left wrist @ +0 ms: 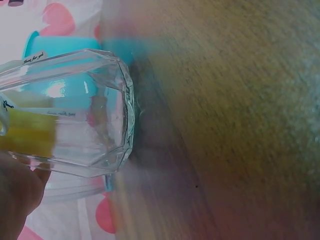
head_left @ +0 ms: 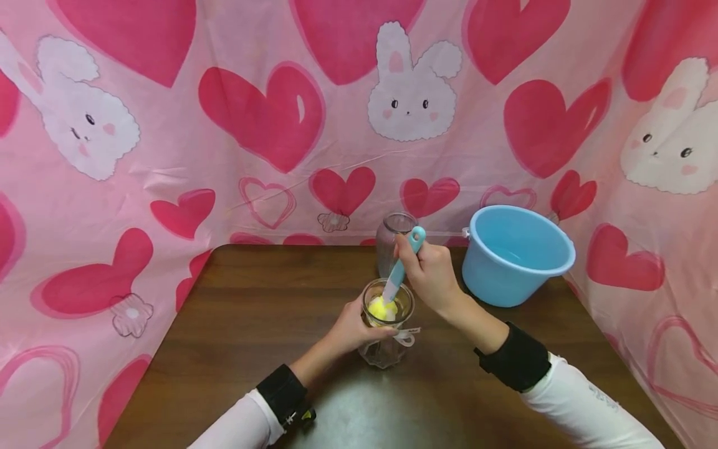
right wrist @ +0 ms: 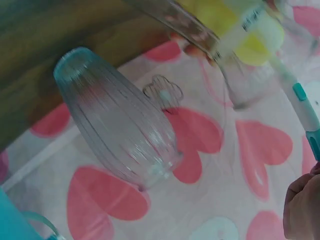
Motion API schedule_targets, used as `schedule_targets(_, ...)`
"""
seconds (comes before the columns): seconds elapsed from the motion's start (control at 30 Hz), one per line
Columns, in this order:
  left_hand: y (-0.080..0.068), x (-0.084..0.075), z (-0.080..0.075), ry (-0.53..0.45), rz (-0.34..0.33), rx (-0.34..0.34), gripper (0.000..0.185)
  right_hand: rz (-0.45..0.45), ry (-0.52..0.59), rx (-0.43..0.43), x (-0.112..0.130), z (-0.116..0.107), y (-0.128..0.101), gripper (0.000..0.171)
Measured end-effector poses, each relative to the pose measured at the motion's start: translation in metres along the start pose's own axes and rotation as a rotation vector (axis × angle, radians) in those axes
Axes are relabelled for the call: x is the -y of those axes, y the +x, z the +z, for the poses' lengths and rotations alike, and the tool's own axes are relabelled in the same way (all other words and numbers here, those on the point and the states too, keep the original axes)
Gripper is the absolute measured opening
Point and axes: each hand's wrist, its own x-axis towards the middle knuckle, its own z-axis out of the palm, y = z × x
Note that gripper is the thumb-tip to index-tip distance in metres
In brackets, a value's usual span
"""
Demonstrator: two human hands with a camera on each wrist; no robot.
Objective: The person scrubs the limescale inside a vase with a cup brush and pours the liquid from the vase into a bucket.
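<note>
A clear faceted glass jar (head_left: 387,330) stands on the dark wooden table (head_left: 252,324) near its middle. My left hand (head_left: 350,327) grips the jar's side; in the left wrist view the jar (left wrist: 75,115) fills the left half. My right hand (head_left: 429,274) holds the turquoise handle of a brush (head_left: 401,265) whose yellow sponge head (head_left: 382,308) is pushed down inside the jar's mouth. In the right wrist view the sponge head (right wrist: 240,30) and the handle (right wrist: 305,105) show at the top right.
A second, ribbed clear glass vase (head_left: 392,240) stands just behind the jar; it also shows in the right wrist view (right wrist: 120,130). A light blue plastic bucket (head_left: 513,255) sits at the table's back right. Pink heart-and-bunny cloth (head_left: 280,118) surrounds the table.
</note>
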Motion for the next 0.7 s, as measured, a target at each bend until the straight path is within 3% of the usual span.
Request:
schedule_targets(0.23, 0.001, 0.002, 0.001, 0.015, -0.007, -0.005, 0.082, 0.132, 0.046, 0.134, -0.003, 0.002, -0.015, 0.031)
schedule_targets(0.5, 0.000, 0.002, 0.000, 0.005, -0.014, -0.016, 0.080, 0.210, 0.052, 0.121, -0.002, -0.003, 0.004, 0.036)
schedule_targets(0.7, 0.002, 0.002, 0.000, 0.031, 0.000, -0.009, 0.079, 0.315, 0.089, 0.231, -0.006, 0.004, -0.010, 0.037)
